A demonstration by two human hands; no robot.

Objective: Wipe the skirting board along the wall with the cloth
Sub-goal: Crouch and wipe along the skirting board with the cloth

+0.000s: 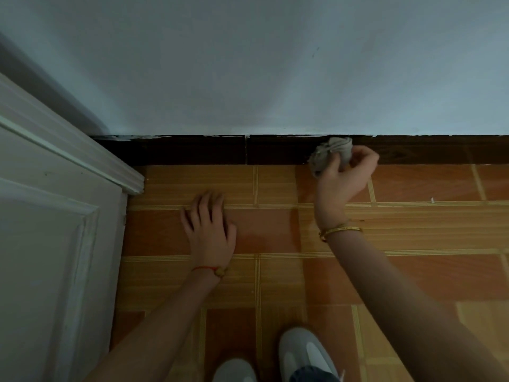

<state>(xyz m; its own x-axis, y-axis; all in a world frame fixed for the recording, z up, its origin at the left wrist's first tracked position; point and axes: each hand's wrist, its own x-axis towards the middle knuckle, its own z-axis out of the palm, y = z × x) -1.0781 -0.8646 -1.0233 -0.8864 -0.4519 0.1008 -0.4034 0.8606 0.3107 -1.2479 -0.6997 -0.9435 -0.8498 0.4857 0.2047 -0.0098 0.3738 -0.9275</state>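
Pressing the bunched grey cloth on the dark skirting board, right hand clenched around it. Left hand flat, fingers spread, on the floor tiles. Cloth looks soft, light; keep it wadded.

Occlusions / crops, head view
Cloth partly hidden by right hand; shoes cut by bottom edge; door cropped left; skirting board runs off right.
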